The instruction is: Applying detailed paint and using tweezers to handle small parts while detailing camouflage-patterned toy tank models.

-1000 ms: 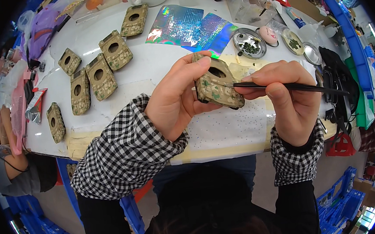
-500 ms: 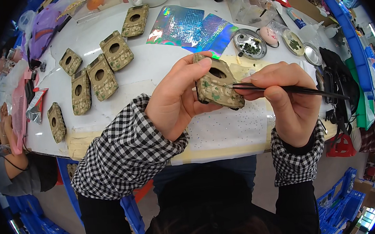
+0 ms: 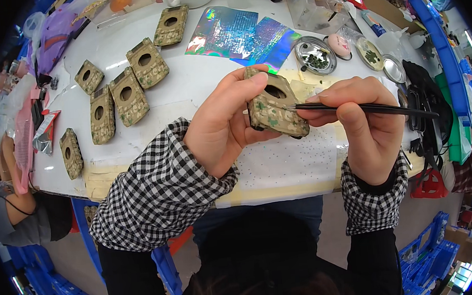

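Observation:
My left hand (image 3: 220, 121) grips a camouflage-patterned model tank hull (image 3: 274, 123) by its left side, thumb on top near the round hole. Between the thumb and fingers of my right hand (image 3: 364, 118) is a pair of black tweezers (image 3: 369, 108). Their tips meet the hull's top surface just below the hole; whether they pinch anything is too small to tell. Several like hulls lie to the left on the table, among them one hull (image 3: 128, 98) in a loose group and a smaller one (image 3: 71, 154) near the front edge.
Shiny holographic sheets (image 3: 224, 33) lie behind my hands. A round metal tin (image 3: 316, 55) with dark green bits stands at the right, beside a lid (image 3: 370, 54) holding green pieces. White paper with tiny specks (image 3: 287, 168) lies below the hull. Another person's arm (image 3: 13, 165) is at far left.
The tweezers have tilted slightly, their rear end rising a little, while the tips stay at the hull. My left hand and the hull have hardly moved.

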A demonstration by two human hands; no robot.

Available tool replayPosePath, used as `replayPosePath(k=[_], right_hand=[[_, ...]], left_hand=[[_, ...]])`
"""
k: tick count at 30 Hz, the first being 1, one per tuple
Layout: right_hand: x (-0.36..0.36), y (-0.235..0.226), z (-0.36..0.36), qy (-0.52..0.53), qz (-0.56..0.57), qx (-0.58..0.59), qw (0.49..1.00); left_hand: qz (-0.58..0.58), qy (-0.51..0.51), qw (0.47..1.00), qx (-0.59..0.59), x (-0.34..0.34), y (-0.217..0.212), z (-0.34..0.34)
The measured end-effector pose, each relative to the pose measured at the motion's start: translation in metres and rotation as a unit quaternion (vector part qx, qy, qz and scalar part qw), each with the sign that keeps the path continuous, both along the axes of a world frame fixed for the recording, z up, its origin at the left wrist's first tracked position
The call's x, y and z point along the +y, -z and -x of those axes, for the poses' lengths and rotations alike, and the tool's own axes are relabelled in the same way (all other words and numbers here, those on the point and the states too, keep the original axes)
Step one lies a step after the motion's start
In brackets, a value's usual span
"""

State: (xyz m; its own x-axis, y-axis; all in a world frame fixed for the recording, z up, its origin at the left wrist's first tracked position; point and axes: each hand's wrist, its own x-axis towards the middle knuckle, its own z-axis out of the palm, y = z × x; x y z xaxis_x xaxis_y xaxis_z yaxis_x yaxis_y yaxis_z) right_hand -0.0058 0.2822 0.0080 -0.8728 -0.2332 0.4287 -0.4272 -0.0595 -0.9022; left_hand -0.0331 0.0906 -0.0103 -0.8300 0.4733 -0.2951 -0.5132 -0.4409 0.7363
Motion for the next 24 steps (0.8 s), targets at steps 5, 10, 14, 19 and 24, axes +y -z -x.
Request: replayPosePath(k=[5,10,14,19,24], right_hand=[[-0.0006,0.0,-0.0003,-0.008,0.02,-0.009,1.0],[-0.0003,0.0007,0.0001,-0.013,0.016,-0.007,1.0],[-0.0017,0.0,0.0013,0.009,-0.035,0.033,0.999],[-0.0021,0.001,0.0014,0.014,-0.029,0.031,0.999],[-0.002,0.0001,0.0012,0.011,-0.035,0.031,0.999]], left_hand=[[0.002,0.005,1.0,0.003,-0.0008,-0.0007,0.0001],[0.006,0.003,1.0,0.003,0.0,-0.0012,-0.0001],[0.009,0.002,1.0,0.002,0.0,-0.0012,0.0001],[0.006,0.001,1.0,0.004,-0.0002,-0.001,-0.0004],[0.004,-0.003,1.0,0.006,0.0003,0.0001,-0.0002]])
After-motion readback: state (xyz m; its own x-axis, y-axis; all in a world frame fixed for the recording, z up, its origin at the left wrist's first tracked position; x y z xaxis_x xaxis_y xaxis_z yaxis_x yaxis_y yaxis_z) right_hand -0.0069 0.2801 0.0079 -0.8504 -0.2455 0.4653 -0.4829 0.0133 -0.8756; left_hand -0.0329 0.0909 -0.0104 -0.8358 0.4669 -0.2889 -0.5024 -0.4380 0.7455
